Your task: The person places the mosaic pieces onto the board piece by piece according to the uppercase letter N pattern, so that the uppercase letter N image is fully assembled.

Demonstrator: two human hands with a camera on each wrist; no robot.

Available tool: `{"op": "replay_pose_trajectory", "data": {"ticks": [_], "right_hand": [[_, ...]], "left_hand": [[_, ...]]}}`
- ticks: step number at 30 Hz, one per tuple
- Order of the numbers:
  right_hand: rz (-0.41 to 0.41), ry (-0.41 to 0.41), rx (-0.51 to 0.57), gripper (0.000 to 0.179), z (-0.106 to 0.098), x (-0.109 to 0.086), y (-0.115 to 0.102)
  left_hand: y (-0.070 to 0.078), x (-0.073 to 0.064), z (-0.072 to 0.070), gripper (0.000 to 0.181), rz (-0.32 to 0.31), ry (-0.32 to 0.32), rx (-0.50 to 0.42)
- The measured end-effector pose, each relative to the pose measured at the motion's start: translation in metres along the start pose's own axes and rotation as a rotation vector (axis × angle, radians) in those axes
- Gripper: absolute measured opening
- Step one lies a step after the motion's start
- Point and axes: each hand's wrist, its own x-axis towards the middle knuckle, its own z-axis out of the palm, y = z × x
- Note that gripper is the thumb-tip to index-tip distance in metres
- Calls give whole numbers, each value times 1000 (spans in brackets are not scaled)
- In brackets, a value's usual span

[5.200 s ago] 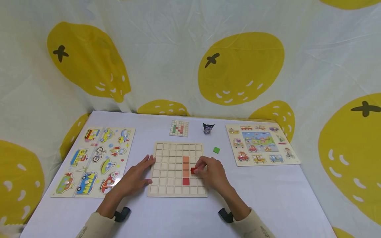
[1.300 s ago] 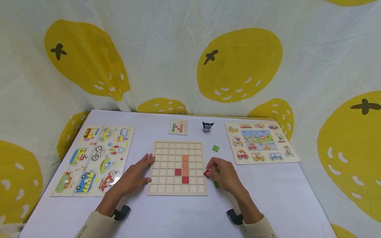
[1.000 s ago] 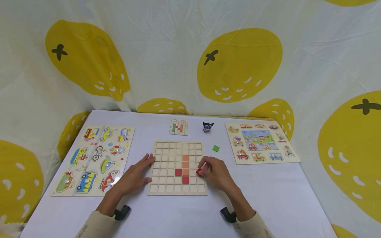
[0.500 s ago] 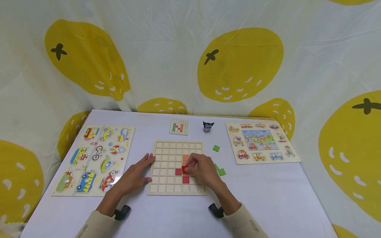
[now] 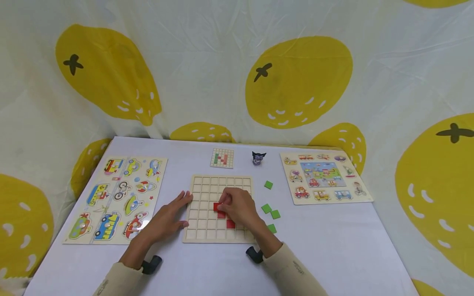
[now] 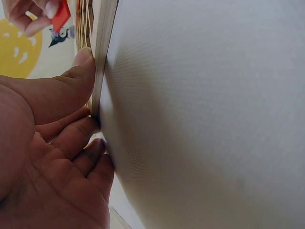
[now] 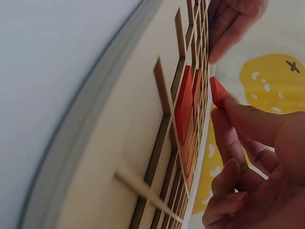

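Note:
My right hand (image 5: 238, 207) pinches a red square tile (image 7: 218, 91) between thumb and index finger, held above the middle of the wooden grid board (image 5: 200, 236). Below it, a placed red tile (image 5: 221, 215) shows in part, and another red tile (image 5: 231, 224) sits one cell right and nearer me. The orange tiles (image 7: 188, 148) in the column show in the right wrist view; my hand covers them in the head view. My left hand (image 5: 168, 216) rests at the board's left edge, its thumb and fingertips touching the side, as the left wrist view shows.
Several green tiles (image 5: 275, 214) lie right of the board. Behind it are a small pattern card (image 5: 222, 158) and a dark figurine (image 5: 258, 158). A vehicle puzzle board (image 5: 115, 199) lies at left, another picture puzzle (image 5: 326, 178) at right.
A red tile went into the cell left of the orange column. My right hand then picked up another red tile right of the board and carried it left over the grid. My left hand stayed put.

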Motion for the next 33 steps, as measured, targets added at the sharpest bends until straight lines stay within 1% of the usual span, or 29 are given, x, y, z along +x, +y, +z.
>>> {"op": "replay_pose_trajectory", "data": {"ticks": [5,10,18,23,27,33], "right_hand": [[5,18,-55,19,7,7,-4],[15,35,-86,19,13,12,-6],[34,18,-127,16,17,17,-12],[30,8,-160,16,18,19,-14],[12,0,-152,14,17,19,-12],[-31,-45,-96,6,8,14,-4]], "left_hand": [[0,-1,-1,92,0,-1,-3],[1,-1,-1,92,-8,-3,-2],[1,-1,-1,92,1,-2,1],[1,0,0,93,5,3,4],[0,1,0,93,7,6,6],[0,1,0,92,-1,2,9]]}}
